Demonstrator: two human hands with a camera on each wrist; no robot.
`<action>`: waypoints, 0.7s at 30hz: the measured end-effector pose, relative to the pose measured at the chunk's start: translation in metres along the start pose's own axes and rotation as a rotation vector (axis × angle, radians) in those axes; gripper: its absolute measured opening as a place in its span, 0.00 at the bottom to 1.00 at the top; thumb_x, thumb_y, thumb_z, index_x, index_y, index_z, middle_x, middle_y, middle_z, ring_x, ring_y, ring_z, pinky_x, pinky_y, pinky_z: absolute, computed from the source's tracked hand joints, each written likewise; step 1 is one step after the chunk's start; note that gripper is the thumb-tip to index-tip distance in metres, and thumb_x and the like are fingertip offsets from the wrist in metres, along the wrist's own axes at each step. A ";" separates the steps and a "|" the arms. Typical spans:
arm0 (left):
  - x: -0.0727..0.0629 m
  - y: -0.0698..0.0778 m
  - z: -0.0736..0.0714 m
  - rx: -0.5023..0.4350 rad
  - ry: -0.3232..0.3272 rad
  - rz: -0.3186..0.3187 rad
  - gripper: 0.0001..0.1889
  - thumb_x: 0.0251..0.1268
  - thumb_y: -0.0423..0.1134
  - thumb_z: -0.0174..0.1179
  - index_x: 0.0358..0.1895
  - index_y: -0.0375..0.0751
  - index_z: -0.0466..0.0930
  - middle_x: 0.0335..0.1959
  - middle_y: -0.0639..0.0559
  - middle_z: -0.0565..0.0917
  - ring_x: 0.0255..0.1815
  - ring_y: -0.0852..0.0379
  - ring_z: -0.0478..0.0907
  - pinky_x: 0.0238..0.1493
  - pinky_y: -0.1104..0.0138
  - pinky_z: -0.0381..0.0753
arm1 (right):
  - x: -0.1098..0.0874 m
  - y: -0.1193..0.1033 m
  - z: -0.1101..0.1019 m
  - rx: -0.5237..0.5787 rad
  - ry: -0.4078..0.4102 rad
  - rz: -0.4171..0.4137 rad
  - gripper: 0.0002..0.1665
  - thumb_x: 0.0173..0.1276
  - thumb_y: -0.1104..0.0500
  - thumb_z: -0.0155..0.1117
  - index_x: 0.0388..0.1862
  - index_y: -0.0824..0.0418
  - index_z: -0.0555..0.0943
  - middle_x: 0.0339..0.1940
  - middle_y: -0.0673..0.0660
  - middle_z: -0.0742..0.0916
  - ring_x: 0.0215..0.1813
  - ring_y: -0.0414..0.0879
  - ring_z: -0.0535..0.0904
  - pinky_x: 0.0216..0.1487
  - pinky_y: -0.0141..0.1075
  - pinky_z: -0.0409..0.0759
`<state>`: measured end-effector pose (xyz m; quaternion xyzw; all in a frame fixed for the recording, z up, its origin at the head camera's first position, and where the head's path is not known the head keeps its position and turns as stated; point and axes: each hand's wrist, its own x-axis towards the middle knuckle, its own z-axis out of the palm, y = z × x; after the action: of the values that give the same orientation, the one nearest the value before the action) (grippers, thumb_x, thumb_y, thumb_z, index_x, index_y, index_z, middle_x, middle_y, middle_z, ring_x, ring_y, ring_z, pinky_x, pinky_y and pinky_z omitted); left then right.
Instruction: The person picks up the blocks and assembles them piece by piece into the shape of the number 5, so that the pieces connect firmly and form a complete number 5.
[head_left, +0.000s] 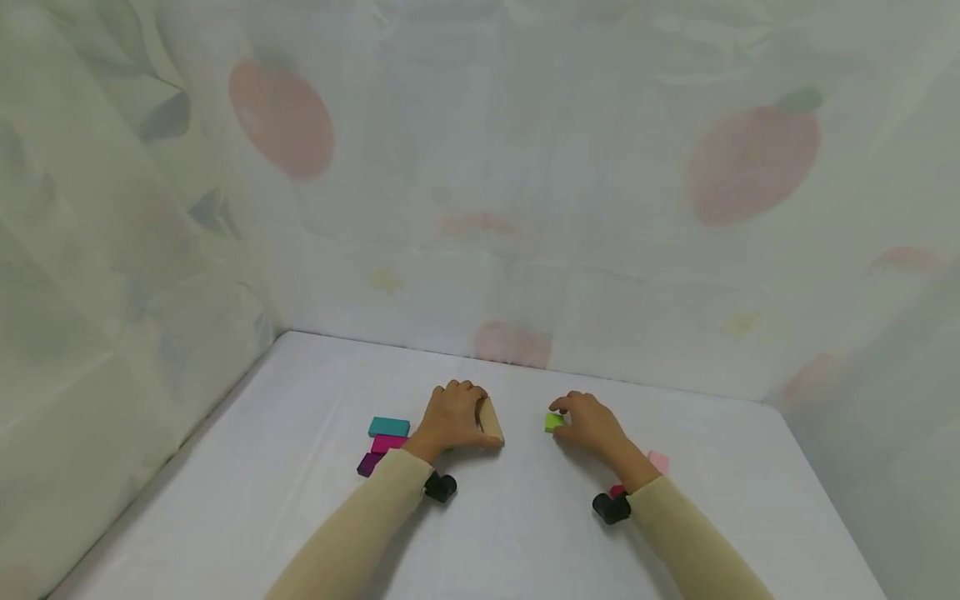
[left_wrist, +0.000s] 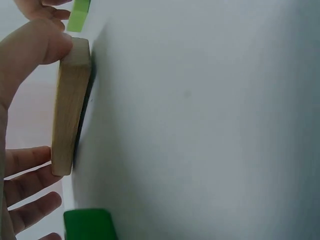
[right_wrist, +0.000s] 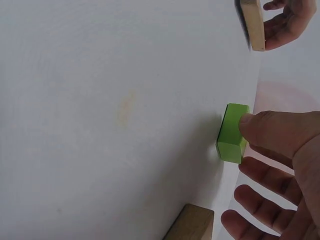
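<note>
My left hand point(head_left: 452, 417) grips a long, bare wooden block point(head_left: 491, 421) across its length. In the left wrist view the thumb lies on one end of the block point(left_wrist: 70, 110) and fingertips on the other, with a dark strip along its lower edge. To the right, my right hand point(head_left: 592, 425) pinches a small lime green block point(head_left: 553, 422). Its thumb presses the near face of that block point(right_wrist: 232, 130) in the right wrist view, while the other fingers are spread. A darker green block point(left_wrist: 90, 224) sits close to the left hand.
Teal point(head_left: 389, 427), magenta point(head_left: 387, 443) and purple point(head_left: 368, 464) blocks lie left of the left wrist. Near the right wrist are a pink block point(head_left: 658, 462) and a red one point(head_left: 617, 491). Another wooden block point(right_wrist: 192, 222) shows below the right hand. Patterned curtains point(head_left: 570, 208) enclose the white table point(head_left: 525, 542).
</note>
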<state>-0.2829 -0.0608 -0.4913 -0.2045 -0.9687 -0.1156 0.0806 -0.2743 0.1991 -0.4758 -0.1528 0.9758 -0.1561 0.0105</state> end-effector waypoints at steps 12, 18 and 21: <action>0.003 -0.001 0.001 0.005 -0.022 0.047 0.41 0.37 0.73 0.65 0.53 0.49 0.79 0.47 0.53 0.80 0.48 0.52 0.72 0.47 0.55 0.73 | 0.003 -0.003 0.002 0.057 0.008 0.032 0.16 0.52 0.61 0.71 0.43 0.57 0.86 0.36 0.52 0.85 0.38 0.45 0.77 0.42 0.43 0.78; 0.009 -0.011 -0.010 -0.013 -0.128 0.224 0.24 0.52 0.51 0.66 0.55 0.53 0.80 0.53 0.57 0.80 0.54 0.54 0.72 0.52 0.58 0.75 | 0.002 -0.004 0.002 0.069 0.010 0.049 0.16 0.53 0.60 0.72 0.43 0.57 0.85 0.37 0.52 0.85 0.39 0.45 0.78 0.44 0.43 0.79; 0.012 -0.013 -0.015 -0.012 -0.185 0.259 0.21 0.54 0.41 0.66 0.55 0.54 0.80 0.54 0.58 0.79 0.57 0.54 0.71 0.55 0.59 0.74 | 0.001 -0.005 0.001 0.084 0.014 0.055 0.16 0.53 0.60 0.72 0.43 0.57 0.85 0.38 0.52 0.86 0.40 0.46 0.78 0.45 0.45 0.79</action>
<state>-0.2976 -0.0717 -0.4766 -0.3382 -0.9367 -0.0907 0.0040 -0.2740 0.1938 -0.4752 -0.1241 0.9722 -0.1978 0.0141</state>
